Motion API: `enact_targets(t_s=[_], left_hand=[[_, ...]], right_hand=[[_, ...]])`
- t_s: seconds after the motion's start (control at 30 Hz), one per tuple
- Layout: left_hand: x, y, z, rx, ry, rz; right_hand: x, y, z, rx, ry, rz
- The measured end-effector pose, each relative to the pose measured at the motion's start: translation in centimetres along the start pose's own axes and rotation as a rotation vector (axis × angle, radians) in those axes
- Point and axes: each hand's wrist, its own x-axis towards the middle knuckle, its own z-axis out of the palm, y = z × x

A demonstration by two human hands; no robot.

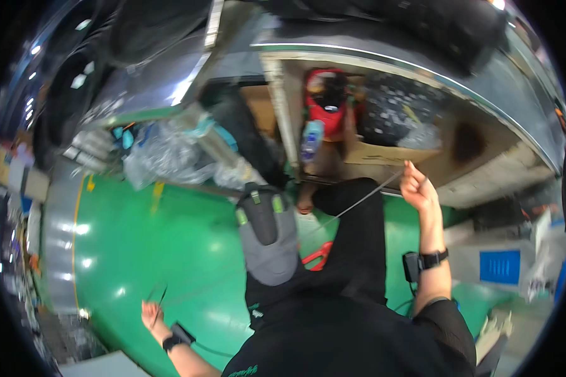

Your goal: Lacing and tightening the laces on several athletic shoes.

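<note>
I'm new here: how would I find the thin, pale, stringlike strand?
Against the glossy green floor, find the black cloth trousers. The strand slants across them from the bare right hand, pale and straight, unlike the curved dark wrist cable.

You are in workshop, maybe part of factory. Shiny green floor (116,251) all around you, with painted yellow line (77,232) along left side. Big work table with metal top (160,85) in front of you, to left. Second work table (508,94) to right. Under it, open cardboard box (390,154) with dark stuff inside. Under left one, heap of clear plastic bags (166,154). Big black things (396,25) lie on top. Small bright lights (36,49) shine far to your left.
</note>
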Motion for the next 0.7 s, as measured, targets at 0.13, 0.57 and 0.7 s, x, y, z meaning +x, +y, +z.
enact_targets(t_s=[0.13,0.57,0.7], left_hand=[[-3.8,-0.3,5.3,-0.564,-0.255,-0.323],[-17.4,-11.8,-18.1,-0.7,-0.451,-1.166],[-9.9,-6.3,-7.4,-0.184,-0.33,-0.832]], right_hand=[[0.1,-3.4,-0.3,0.103,0.204,-0.343],[-10.2,-23.9,-9.4,-1.118,0.778,-1.236],[-0.2,-3.6,-2.3,-1.783,0.436,-0.877]])
